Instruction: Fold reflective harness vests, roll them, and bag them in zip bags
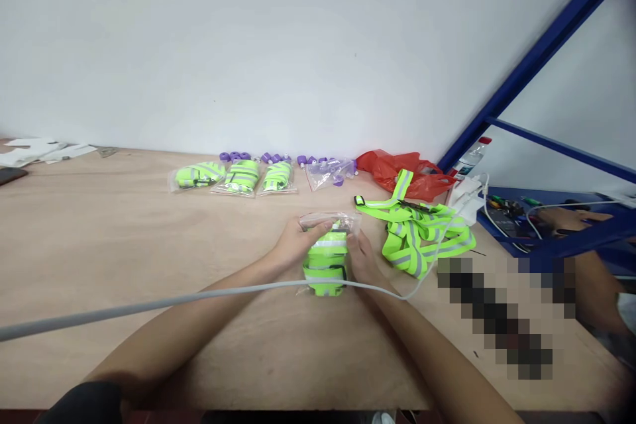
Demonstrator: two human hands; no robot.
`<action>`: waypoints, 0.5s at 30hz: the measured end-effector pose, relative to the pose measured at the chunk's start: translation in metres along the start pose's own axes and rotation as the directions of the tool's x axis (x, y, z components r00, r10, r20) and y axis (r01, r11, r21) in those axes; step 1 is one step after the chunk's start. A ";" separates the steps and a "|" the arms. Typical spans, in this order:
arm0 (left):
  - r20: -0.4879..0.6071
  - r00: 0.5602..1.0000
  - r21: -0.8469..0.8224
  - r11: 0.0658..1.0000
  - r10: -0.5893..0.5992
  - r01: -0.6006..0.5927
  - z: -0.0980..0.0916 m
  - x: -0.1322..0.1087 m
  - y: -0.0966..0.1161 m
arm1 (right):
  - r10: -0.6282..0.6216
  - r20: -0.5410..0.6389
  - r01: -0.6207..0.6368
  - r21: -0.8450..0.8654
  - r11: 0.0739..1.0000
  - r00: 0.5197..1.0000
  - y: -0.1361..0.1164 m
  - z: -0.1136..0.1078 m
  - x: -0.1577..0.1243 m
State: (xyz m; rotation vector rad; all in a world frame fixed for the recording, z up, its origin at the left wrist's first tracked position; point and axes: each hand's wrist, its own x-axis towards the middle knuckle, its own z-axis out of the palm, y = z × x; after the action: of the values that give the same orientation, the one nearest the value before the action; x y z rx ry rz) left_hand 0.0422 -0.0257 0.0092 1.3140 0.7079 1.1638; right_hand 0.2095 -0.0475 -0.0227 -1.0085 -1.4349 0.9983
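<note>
Between my hands, a clear zip bag (325, 258) holds a folded neon-yellow reflective strap with grey stripes and black buckles. My left hand (299, 240) grips the bag's upper left side, its thumb lying across the front near the opening. On the other side, my right hand (362, 255) closes on the bag's right edge, its fingers partly hidden. A loose heap of the same reflective straps (422, 232) lies just to the right. Farther back on the table, three filled bags stand in a row: one at left (197, 175), one in the middle (242, 177) and one at right (277, 177).
A white cable (213, 293) crosses in front of my forearms. Purple caps (271, 158), an empty clear bag (328, 174) and a red plastic bag (405, 172) lie along the wall. Right of a blue metal frame (536, 66) is another person's arm (593, 285). A bottle (472, 158) stands nearby.
</note>
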 end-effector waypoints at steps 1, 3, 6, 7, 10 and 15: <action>0.009 1.000 -0.003 1.000 -0.020 0.020 0.000 -0.001 0.001 | 0.025 -0.016 -0.025 0.026 0.999 1.000 0.000 0.001 0.000; 0.025 0.998 0.003 0.999 -0.054 0.054 0.001 -0.003 0.003 | 0.079 -0.052 -0.075 0.069 0.995 0.996 0.002 0.001 0.002; 0.038 0.996 0.027 0.996 -0.082 0.081 0.002 -0.004 0.003 | 0.135 -0.082 -0.125 0.125 0.984 0.987 0.006 -0.002 0.004; 0.039 0.995 0.023 0.996 -0.090 0.090 0.002 -0.004 0.003 | 0.143 -0.081 -0.131 0.139 0.982 0.986 0.007 -0.003 0.005; -0.024 0.994 -0.012 0.994 -0.106 0.105 0.003 -0.002 -0.002 | 0.144 -0.060 -0.134 0.156 0.979 0.988 0.008 -0.006 0.006; -0.124 0.989 -0.017 0.996 -0.085 0.084 0.001 0.000 -0.005 | 0.123 -0.056 -0.115 0.140 0.984 0.991 0.009 -0.007 0.005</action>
State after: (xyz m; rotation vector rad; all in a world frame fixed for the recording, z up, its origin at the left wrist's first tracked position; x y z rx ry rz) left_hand 0.0442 -0.0255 0.0048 1.1973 0.8387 1.1873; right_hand 0.2164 -0.0397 -0.0294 -1.0261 -1.2475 1.1247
